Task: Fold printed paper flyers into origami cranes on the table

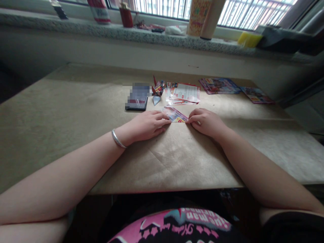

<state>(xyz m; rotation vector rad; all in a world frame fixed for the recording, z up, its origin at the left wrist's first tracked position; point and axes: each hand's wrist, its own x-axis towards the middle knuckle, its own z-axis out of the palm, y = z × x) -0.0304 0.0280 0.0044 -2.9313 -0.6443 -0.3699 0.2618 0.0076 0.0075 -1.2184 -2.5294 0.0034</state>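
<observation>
A small folded sheet of colourful printed paper lies on the table between my two hands, its straight folded edge facing me. My left hand, with a silver bangle at the wrist, rests palm down with its fingers stretched over the paper's left end. At the right corner, the fingertips of my right hand pinch the paper. Just beyond are a folded paper piece with pointed tips and a loose stack of printed sheets.
A dark tablet or phone, partly pixelated, lies beyond my left hand. Glossy printed sheets and another printed pile sit at the back right. On the stone windowsill stand a red container, a patterned carton and a yellow object.
</observation>
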